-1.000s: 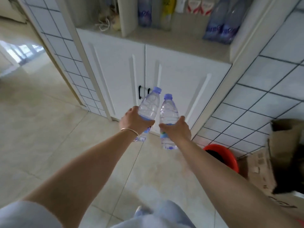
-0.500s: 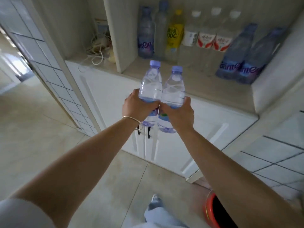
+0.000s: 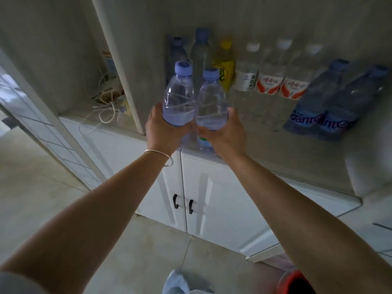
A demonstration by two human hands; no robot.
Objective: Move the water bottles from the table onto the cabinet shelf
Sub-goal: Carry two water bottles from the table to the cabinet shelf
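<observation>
I hold two clear water bottles with lilac caps upright and side by side, at the front edge of the cabinet shelf (image 3: 265,149). My left hand (image 3: 162,132) grips the left bottle (image 3: 179,96) round its lower half. My right hand (image 3: 224,134) grips the right bottle (image 3: 212,102) the same way. The two bottles touch each other. Their bases hover just over the shelf's front edge, partly hidden by my fingers.
Several bottles stand along the shelf's back: blue ones (image 3: 200,52), a yellow one (image 3: 226,64), white-capped ones (image 3: 271,75), two large blue ones (image 3: 331,102) on the right. A divider panel (image 3: 118,66) and tangled cords (image 3: 106,107) lie left. White cabinet doors (image 3: 212,196) below; red bucket (image 3: 297,281) on the floor.
Both hands have risen and moved forward with the bottles, from in front of the cabinet doors up to the shelf's front edge. I have stepped closer to the cabinet.
</observation>
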